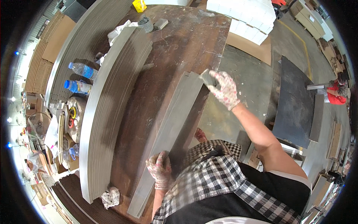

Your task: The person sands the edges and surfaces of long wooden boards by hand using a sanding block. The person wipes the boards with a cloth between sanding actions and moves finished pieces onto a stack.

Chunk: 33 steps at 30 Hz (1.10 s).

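A short stack of long, narrow grey boards (171,112) lies along the near side of the brown work table. My left hand (160,170), in a stained white work glove, is closed on the boards' right edge, toward their near end. At their far end, my right hand (225,91), in a similar glove, pinches a small grey block (207,77) that looks like a sanding sponge. The block is at the corner of the top board; whether it touches the board is hard to tell. A tall stack of similar grey boards (108,112) stands to the left.
On the brown table (186,33) sit a grey roll (145,24), another small block (161,24) and a crumpled white cloth (110,197). Water bottles (82,70) stand beyond the tall stack. White boxes (246,16) are at the far right; a dark panel (294,100) stands beyond the floor.
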Motion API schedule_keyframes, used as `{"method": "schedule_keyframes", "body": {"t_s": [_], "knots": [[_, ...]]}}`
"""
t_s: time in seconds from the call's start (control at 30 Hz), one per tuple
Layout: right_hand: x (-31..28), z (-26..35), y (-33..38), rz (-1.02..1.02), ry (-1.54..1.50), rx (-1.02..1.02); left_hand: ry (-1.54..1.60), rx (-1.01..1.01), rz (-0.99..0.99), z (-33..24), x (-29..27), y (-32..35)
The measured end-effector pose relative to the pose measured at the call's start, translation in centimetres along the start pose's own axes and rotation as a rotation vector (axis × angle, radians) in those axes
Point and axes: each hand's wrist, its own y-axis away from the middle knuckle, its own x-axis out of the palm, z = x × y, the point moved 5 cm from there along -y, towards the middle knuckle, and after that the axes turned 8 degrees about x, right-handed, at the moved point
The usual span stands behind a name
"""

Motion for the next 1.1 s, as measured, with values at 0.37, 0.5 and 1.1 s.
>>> {"method": "schedule_keyframes", "body": {"t_s": [0.37, 0.5, 1.1], "knots": [[-0.5, 2.0, 3.2, -0.117, -0.034, -0.126, 0.106, 0.046, 0.055, -4.4, -0.3, 1.8], [0.2, 4.0, 7.8, 0.01, -0.096, -0.233, 0.21, -0.004, 0.074, -6.3, 0.1, 4.1], [4.2, 19.8, 14.6, 0.448, -0.232, -0.735, 0.21, -0.196, 0.045, -7.3, -0.7, 5.1]]}}
